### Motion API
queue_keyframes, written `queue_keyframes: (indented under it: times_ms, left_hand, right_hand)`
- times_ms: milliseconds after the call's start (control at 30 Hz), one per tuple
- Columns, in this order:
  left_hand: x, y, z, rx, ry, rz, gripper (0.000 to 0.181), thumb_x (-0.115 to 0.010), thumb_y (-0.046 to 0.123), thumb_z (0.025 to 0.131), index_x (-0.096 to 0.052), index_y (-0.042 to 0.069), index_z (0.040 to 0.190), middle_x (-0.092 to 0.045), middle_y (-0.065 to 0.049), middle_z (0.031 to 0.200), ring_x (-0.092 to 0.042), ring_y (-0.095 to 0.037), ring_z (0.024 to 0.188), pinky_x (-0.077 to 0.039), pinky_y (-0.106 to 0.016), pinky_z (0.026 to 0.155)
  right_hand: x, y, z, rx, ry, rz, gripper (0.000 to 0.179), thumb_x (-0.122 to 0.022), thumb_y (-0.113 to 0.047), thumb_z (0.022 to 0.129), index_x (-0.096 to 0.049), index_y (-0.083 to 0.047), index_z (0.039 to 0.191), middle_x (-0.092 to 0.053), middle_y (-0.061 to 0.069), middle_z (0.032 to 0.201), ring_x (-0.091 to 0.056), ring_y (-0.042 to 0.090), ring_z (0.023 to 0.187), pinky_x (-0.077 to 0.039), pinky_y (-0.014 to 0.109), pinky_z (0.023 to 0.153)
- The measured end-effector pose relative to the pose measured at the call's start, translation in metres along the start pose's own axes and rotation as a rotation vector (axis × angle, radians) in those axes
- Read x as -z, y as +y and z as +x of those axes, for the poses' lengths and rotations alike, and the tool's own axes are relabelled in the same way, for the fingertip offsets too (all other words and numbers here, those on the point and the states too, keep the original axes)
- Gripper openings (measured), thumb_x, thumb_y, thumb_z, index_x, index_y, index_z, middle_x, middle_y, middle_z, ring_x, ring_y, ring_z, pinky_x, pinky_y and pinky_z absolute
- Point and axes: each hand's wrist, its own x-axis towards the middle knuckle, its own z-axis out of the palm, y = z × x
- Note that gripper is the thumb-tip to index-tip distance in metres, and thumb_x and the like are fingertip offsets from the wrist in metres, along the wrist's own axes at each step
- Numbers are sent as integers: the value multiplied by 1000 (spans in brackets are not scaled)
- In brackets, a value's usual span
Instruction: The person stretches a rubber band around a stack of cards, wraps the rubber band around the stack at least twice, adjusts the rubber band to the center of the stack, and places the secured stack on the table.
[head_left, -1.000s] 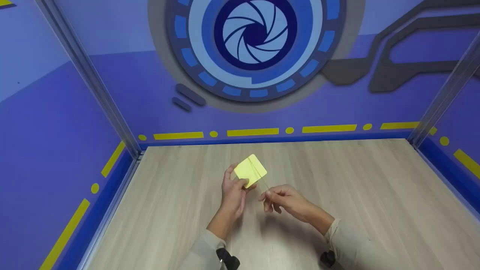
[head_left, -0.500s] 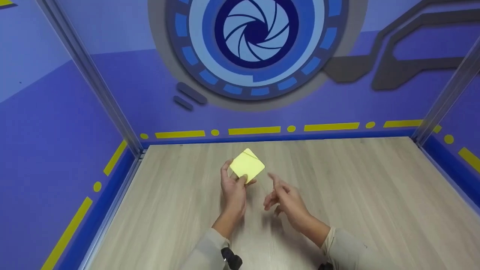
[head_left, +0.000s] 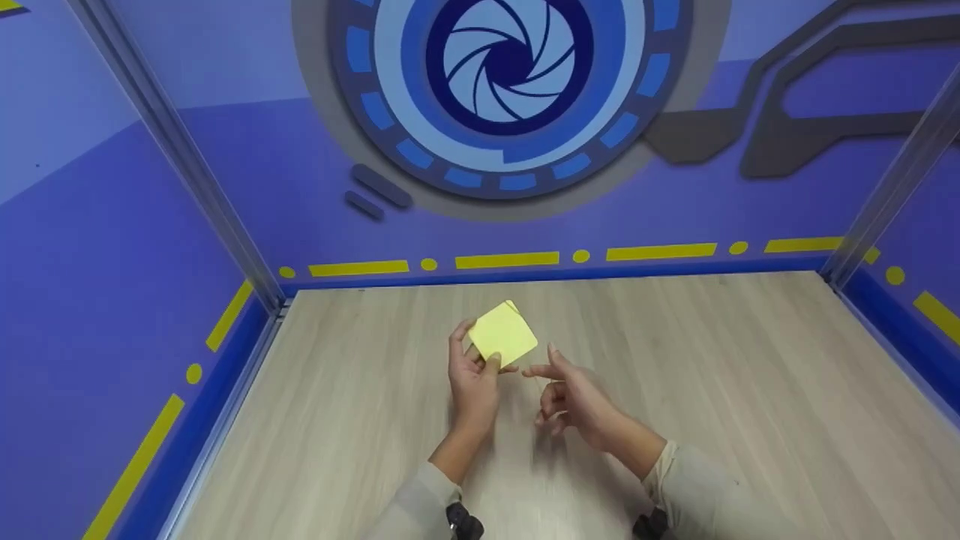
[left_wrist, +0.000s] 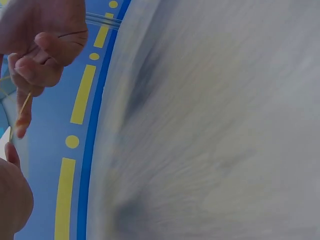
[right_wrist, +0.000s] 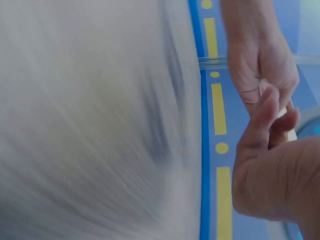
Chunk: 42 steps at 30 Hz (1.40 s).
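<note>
A pale yellow square card (head_left: 503, 334) with rounded corners is tilted up above the table; whether it is one sheet or a stack I cannot tell. My left hand (head_left: 472, 386) holds it, thumb across the near corner and fingers behind. A thin line, like a band, crosses its far corner. Just right of the card is my right hand (head_left: 581, 405), index finger extended, thumb raised and other fingers curled. In the left wrist view, a thin yellow rubber band (left_wrist: 25, 105) runs across the fingers of that hand. The right wrist view mostly hides the card behind both hands.
The light wood-grain table (head_left: 360, 405) lies beneath both hands. Behind it stands a blue printed wall (head_left: 255, 187) with yellow dashes, joined to side panels by metal posts (head_left: 180, 157). Dark straps (head_left: 465, 521) sit at both sleeves.
One second ago the right hand pulled a band stretched from the middle of the card. The band line now crosses only the far corner, and the right hand's index and thumb have spread.
</note>
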Motion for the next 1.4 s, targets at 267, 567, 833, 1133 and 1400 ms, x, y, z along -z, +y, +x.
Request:
queue_keyframes:
  times_ms: [267, 567, 833, 1133, 1400]
  left_hand:
    - [-5, 3, -4, 7, -72, -48, 66, -54, -14, 100, -36, 12, 158, -63, -27, 148, -73, -30, 122, -67, -32, 84]
    - [18, 9, 7, 143, -380, -46, 70, -52, -18, 94, -41, 11, 157, -71, -25, 135, -72, -17, 96, -59, -25, 67]
    - [19, 11, 6, 90, -533, 321, 66, -50, -15, 94, -55, 25, 147, -76, -11, 116, -65, -17, 86, -55, -24, 64]
    - [18, 5, 0, 25, -398, 288, 67, -48, -16, 97, -51, 25, 150, -73, -14, 127, -68, -24, 99, -60, -32, 73]
    - [27, 6, 1, 44, -505, 306, 65, -49, -15, 97, -52, 24, 150, -74, -13, 128, -68, -21, 96, -59, -28, 72]
  right_hand:
    - [13, -5, 0, 42, 12, -101, 76, -43, -71, 105, -71, -7, 133, -74, 1, 79, -76, 20, 76, -57, 30, 58]
    - [28, -12, 14, -103, -191, 42, 80, -40, -77, 102, -66, -7, 130, -78, 3, 111, -77, 26, 103, -62, 34, 73]
    - [33, -20, 8, -92, -237, -176, 77, -41, -73, 104, -63, -5, 134, -75, 15, 128, -77, 36, 110, -66, 48, 85]
    - [30, -19, 9, -204, -302, -221, 89, -44, -82, 98, -52, -4, 141, -78, 22, 124, -81, 25, 82, -62, 31, 64]
    - [32, -16, 13, -214, -296, -165, 93, -36, -86, 97, -52, -4, 137, -76, 22, 127, -82, 28, 86, -63, 32, 65]
